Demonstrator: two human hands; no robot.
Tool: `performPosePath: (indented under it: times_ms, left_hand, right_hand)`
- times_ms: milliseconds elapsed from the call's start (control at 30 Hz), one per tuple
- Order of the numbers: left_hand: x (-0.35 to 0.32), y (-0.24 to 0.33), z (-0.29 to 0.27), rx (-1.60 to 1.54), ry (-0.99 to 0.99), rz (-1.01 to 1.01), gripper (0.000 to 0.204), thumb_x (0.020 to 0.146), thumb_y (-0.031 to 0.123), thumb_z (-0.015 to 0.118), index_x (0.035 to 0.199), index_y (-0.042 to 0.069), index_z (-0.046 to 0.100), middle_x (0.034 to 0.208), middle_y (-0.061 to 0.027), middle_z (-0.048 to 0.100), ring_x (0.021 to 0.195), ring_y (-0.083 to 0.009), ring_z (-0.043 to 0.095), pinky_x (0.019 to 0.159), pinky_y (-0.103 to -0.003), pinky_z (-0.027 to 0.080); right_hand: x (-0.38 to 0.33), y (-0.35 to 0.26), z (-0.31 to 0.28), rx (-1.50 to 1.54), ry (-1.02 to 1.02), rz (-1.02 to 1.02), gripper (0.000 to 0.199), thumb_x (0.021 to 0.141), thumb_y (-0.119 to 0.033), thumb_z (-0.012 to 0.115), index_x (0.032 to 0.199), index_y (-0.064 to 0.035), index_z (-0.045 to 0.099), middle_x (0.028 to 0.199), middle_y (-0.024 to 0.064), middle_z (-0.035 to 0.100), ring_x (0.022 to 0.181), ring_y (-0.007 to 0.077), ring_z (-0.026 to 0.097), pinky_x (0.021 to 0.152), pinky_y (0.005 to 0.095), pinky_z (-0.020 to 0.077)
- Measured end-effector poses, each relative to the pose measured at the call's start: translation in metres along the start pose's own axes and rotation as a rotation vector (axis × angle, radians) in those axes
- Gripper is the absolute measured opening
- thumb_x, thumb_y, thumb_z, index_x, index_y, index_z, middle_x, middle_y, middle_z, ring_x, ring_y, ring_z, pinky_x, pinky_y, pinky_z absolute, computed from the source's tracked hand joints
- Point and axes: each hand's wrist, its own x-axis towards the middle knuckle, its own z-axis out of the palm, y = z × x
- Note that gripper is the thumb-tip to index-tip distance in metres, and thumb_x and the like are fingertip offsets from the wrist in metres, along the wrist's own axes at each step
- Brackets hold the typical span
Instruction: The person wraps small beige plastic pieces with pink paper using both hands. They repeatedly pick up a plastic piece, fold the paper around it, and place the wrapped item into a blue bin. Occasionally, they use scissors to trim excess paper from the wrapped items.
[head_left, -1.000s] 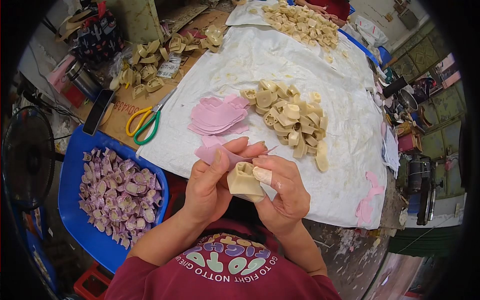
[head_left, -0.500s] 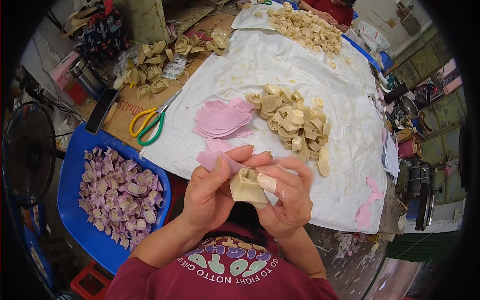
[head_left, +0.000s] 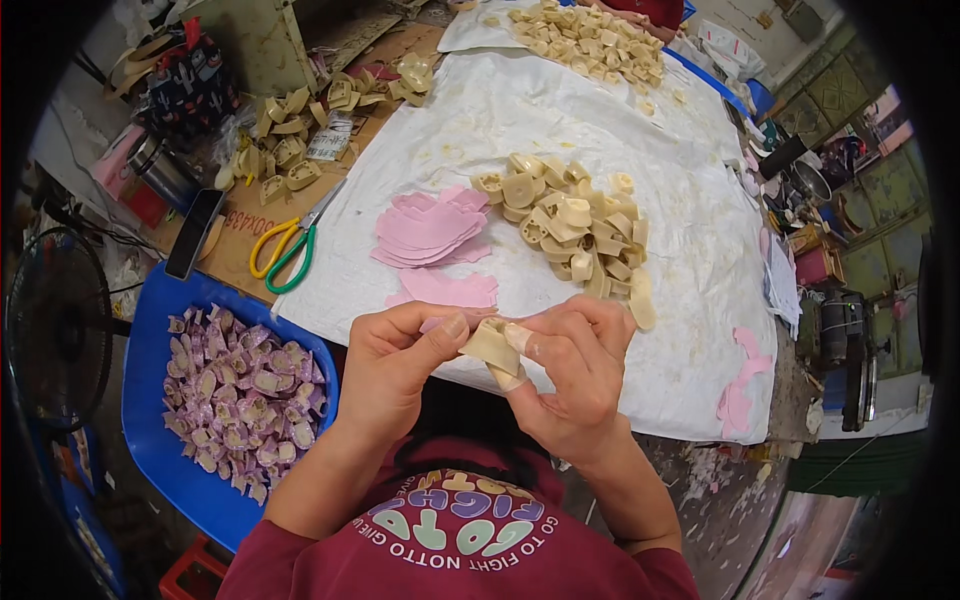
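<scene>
Thumbs have slid closer; left hand (head_left: 395,365) and right hand (head_left: 570,375) grip clamps beige piece (head_left: 490,347) between them.

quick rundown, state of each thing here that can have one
left hand: closed in a grip on the tan piece
right hand: closed in a grip on the tan piece, tape on a fingertip
tan piece: held up between both hands
pink sheets: stacked flat on the white cloth
scissors: lying closed
blue tray: partly filled with purple pieces
fan: cannot tell if running

bare white sheet (head_left: 560,120) ahead, pink cutouts (head_left: 430,228) left, beige pile (head_left: 575,225) right
</scene>
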Motion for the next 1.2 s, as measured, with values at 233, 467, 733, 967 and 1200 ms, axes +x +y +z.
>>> performPosePath:
  times_ms: [233, 467, 733, 967, 1200]
  left_hand:
    - [0.002, -0.003, -0.001, -0.106, -0.044, -0.154, 0.029, 0.095, 0.019, 0.058, 0.109, -0.005, 0.066, 0.110, -0.0165, 0.067, 0.098, -0.0177, 0.064, 0.089, -0.031, 0.049]
    - [0.002, 0.003, -0.008, 0.160, -0.121, -0.183, 0.028, 0.094, 0.016, 0.058, 0.110, -0.006, 0.066, 0.103, -0.0135, 0.068, 0.088, -0.0141, 0.063, 0.078, -0.028, 0.051]
    - [0.023, 0.008, -0.011, 0.086, -0.313, -0.242, 0.013, 0.085, 0.002, 0.068, 0.096, -0.001, 0.062, 0.087, -0.0040, 0.065, 0.075, -0.0078, 0.058, 0.067, -0.022, 0.048]
    - [0.046, 0.019, -0.012, 0.356, -0.481, -0.258, 0.017, 0.085, 0.007, 0.071, 0.094, 0.002, 0.059, 0.081, -0.0010, 0.062, 0.073, -0.0063, 0.058, 0.067, -0.021, 0.047]
    - [0.042, 0.001, -0.003, 0.135, -0.315, -0.126, 0.020, 0.086, 0.010, 0.069, 0.103, -0.001, 0.069, 0.103, -0.0105, 0.067, 0.093, -0.0148, 0.062, 0.084, -0.029, 0.049]
  right_hand:
    - [0.005, -0.001, -0.005, -0.046, -0.101, 0.007, 0.022, 0.062, -0.008, 0.069, 0.080, -0.0045, 0.058, 0.079, 0.0064, 0.054, 0.082, 0.0263, 0.053, 0.079, 0.0415, 0.0326]
    - [0.003, 0.011, -0.006, 0.023, -0.228, 0.065, 0.024, 0.060, -0.005, 0.068, 0.081, -0.0045, 0.057, 0.081, 0.0078, 0.056, 0.084, 0.0277, 0.053, 0.078, 0.0410, 0.0333]
    - [-0.002, 0.015, -0.007, 0.102, -0.148, -0.061, 0.025, 0.058, -0.004, 0.067, 0.080, -0.0033, 0.056, 0.080, 0.0072, 0.054, 0.082, 0.0262, 0.054, 0.078, 0.0405, 0.0336]
    - [-0.009, 0.012, 0.001, 0.204, -0.136, 0.049, 0.025, 0.059, -0.003, 0.069, 0.081, -0.0033, 0.056, 0.080, 0.0081, 0.056, 0.081, 0.0267, 0.054, 0.077, 0.0399, 0.0345]
    - [-0.020, 0.021, -0.003, 0.455, -0.131, 0.431, 0.023, 0.068, -0.006, 0.074, 0.086, -0.0039, 0.061, 0.082, 0.0059, 0.058, 0.084, 0.0215, 0.055, 0.078, 0.0346, 0.0411]
